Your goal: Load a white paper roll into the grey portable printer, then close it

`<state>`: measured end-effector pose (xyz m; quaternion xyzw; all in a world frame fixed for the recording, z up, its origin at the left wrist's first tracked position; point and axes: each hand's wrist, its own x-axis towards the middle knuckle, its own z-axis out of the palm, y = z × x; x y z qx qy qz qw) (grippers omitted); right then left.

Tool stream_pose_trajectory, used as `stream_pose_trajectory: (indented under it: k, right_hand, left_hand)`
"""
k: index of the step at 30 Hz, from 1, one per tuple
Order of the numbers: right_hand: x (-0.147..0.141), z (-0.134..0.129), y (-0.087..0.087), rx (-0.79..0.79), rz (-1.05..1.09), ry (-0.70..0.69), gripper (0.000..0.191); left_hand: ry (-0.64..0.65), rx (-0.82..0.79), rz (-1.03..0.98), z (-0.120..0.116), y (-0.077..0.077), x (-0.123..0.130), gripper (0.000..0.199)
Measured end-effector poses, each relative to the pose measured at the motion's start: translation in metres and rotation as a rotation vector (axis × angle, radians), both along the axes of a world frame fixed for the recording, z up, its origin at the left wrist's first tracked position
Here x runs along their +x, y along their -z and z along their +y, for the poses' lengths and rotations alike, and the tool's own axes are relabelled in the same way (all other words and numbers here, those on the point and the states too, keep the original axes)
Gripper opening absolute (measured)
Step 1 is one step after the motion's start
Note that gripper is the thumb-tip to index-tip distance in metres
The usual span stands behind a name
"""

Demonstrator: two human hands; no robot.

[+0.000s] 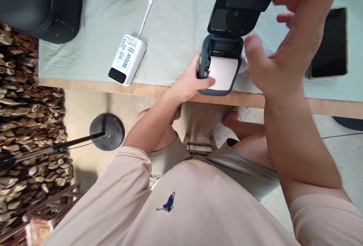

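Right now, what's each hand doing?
Left hand: closed on the printer, thumb over the white paper.
Right hand: open, beside the raised lid; contact can't be told.

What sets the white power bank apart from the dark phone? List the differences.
The white power bank is a thick block with blue print; the dark phone is thin, with a glossy black face.
The power bank has a short white cable; the phone shows none, though an arm partly hides it.
The power bank lies left of the open printer, the phone right of it.
Both lie on the pale cloth.
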<state>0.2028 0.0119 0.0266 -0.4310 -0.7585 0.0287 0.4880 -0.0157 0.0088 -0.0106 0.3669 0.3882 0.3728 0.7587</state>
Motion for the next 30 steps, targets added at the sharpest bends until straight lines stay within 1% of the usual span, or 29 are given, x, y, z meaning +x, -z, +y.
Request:
stream_pose_trajectory:
  k: [2, 4, 6, 8, 9, 10, 11, 15, 17, 19, 23, 25, 28, 30]
  right_hand:
    - [0.001, -0.001, -0.001, 0.029, -0.032, 0.027, 0.066]
    - [0.001, 0.0, -0.002, 0.058, -0.04, 0.02, 0.061]
    - [0.0, -0.001, -0.003, -0.031, -0.046, 0.024, 0.047]
    - [-0.002, -0.003, -0.005, -0.177, -0.084, 0.042, 0.027]
    - [-0.002, -0.003, -0.005, -0.224, -0.107, 0.045, 0.021]
    - [-0.001, -0.004, -0.005, -0.252, -0.126, 0.044, 0.019]
    - [0.0, -0.004, -0.003, -0.271, -0.138, 0.032, 0.022]
    - [0.006, -0.001, 0.004, -0.359, -0.178, -0.079, 0.049]
    - [0.008, 0.0, 0.006, -0.416, -0.192, -0.137, 0.057]
    - [0.007, -0.001, 0.005, -0.461, -0.189, -0.15, 0.064]
    - [0.004, -0.003, 0.004, -0.552, -0.203, -0.115, 0.08]
    - [0.003, -0.003, 0.006, -0.577, -0.202, -0.097, 0.084]
    - [0.003, -0.002, 0.007, -0.582, -0.194, -0.079, 0.086]
    - [0.003, -0.002, 0.008, -0.581, -0.187, -0.076, 0.084]
  left_hand:
    - [-0.01, -0.011, -0.004, 0.0, -0.001, 0.0, 0.083]
    - [-0.021, -0.034, 0.001, 0.0, -0.001, 0.001, 0.082]
    - [-0.034, -0.042, 0.001, 0.0, -0.001, 0.002, 0.081]
    - [-0.043, -0.025, 0.005, 0.0, 0.0, 0.002, 0.08]
    - [-0.04, -0.013, 0.01, 0.0, 0.001, 0.002, 0.08]
    - [-0.034, 0.0, 0.015, 0.0, 0.002, 0.001, 0.08]
    - [-0.025, 0.009, 0.02, 0.0, 0.003, 0.0, 0.082]
    - [-0.005, 0.014, 0.007, -0.001, 0.007, -0.003, 0.091]
    - [-0.01, 0.013, -0.021, -0.001, 0.007, -0.003, 0.092]
    - [-0.032, 0.02, -0.057, -0.002, 0.007, -0.003, 0.085]
    - [-0.085, 0.035, -0.077, -0.003, 0.005, 0.002, 0.055]
    - [-0.096, 0.037, -0.08, -0.004, 0.004, 0.004, 0.045]
    - [-0.104, -0.002, -0.081, -0.004, 0.002, 0.004, 0.045]
    - [-0.108, -0.019, -0.071, -0.004, 0.001, 0.004, 0.045]
